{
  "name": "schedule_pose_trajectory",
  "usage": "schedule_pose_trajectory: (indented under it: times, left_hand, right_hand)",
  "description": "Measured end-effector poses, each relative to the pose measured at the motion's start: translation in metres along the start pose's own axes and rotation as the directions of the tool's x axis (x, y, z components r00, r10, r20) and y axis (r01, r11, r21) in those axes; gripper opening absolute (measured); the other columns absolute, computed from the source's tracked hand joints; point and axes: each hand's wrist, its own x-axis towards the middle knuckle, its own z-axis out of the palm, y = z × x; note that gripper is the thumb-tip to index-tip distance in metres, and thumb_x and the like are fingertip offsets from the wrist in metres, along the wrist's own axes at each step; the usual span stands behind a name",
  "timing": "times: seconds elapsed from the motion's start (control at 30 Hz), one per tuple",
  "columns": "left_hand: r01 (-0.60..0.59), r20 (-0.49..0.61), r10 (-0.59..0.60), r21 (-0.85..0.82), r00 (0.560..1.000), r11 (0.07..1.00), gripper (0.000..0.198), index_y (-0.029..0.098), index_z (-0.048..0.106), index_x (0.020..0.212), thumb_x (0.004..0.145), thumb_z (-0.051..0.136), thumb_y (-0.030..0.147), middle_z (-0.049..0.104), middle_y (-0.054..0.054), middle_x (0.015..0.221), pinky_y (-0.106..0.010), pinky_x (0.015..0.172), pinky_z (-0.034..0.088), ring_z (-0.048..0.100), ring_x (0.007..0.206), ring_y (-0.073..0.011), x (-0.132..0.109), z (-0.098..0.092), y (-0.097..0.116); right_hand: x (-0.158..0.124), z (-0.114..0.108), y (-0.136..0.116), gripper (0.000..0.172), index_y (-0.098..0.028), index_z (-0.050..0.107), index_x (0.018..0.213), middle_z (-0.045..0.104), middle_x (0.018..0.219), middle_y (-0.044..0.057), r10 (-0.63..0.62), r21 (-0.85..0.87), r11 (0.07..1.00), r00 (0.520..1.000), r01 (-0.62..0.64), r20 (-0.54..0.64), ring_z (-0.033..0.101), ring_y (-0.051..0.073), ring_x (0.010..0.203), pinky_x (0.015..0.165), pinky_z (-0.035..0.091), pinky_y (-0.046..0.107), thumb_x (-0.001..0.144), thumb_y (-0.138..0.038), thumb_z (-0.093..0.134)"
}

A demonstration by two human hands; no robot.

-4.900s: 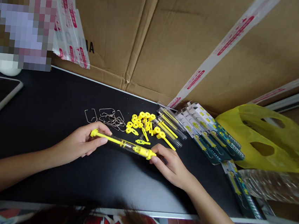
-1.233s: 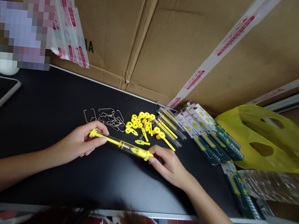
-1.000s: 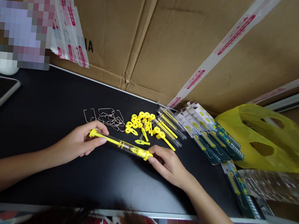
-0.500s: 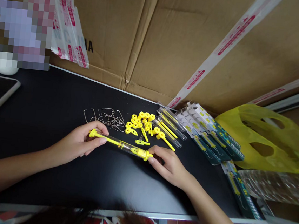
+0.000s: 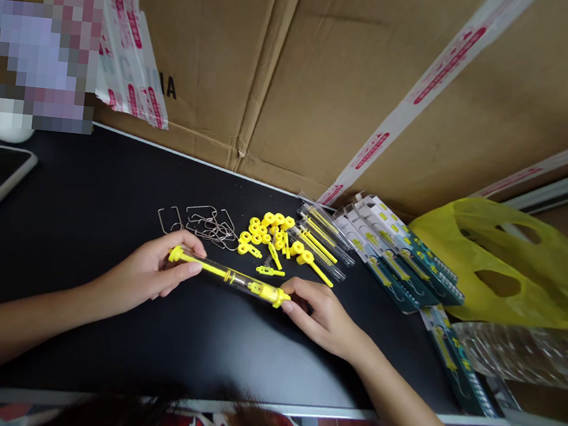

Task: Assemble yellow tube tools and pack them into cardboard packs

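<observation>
Rising behind everything, a brown cardboard panel (image 5: 358, 66) shows the black letters "IA" beside clear tape (image 5: 151, 103) with red printed labels too small to read; a fainter "NC" lies beneath the tape. Before it spreads a black tabletop (image 5: 87, 221) with a pale edge. A yellow plastic bag (image 5: 553, 286) sits at the right, next to white and dark-green cartons (image 5: 411, 252) picturing a yellow hooked tool, their yellow lettering illegible. The left hand (image 5: 158, 271) pinches one end of a clear tube (image 5: 218, 271) between thumb and fingers, while the right hand (image 5: 322, 314) grasps the yellow tip at the other. Held above the table, in front of the loose parts, the tube slants slightly down toward the right hand. It has a flanged yellow cap, a long yellow rod inside, thin yellow bands and a metallic piece mid-length, then a slotted yellow block and a yellow collar. Beyond it lie more clear tubes with yellow rods (image 5: 322, 238), a tangle of bent wire hooks (image 5: 219, 230) and small yellow rings (image 5: 269, 219).
</observation>
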Motion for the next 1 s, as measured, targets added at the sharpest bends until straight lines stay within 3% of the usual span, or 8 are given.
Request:
schedule_pose_trajectory:
  times: [0.4,1.0]
  left_hand:
    - [-0.004,-0.004,0.004,-0.016,1.0,1.0,0.02,0.02,0.048,0.098,0.087,0.053,0.037,0.037,0.01,0.05,-0.016,0.035,0.03,0.038,0.041,-0.0068,0.0,0.0009,0.0005]
    - [-0.002,-0.007,0.002,-0.014,1.0,1.0,0.02,0.02,0.048,0.097,0.088,0.053,0.037,0.038,0.01,0.051,-0.015,0.035,0.03,0.038,0.041,-0.0061,0.0006,0.0009,0.001]
  right_hand:
    - [0.0009,0.0007,-0.0039,0.013,-0.018,0.055,0.086,0.054,0.065,-0.001,-0.002,-0.007,1.0,1.0,0.002,-0.019,0.049,0.011,0.055,0.053,0.039,0.022,0.09,-0.03,0.052]
    - [0.0003,0.001,-0.0022,0.015,-0.018,0.056,0.087,0.055,0.066,0.0,0.003,-0.004,1.0,1.0,-0.003,-0.006,0.05,0.011,0.056,0.054,0.038,0.023,0.092,-0.03,0.049]
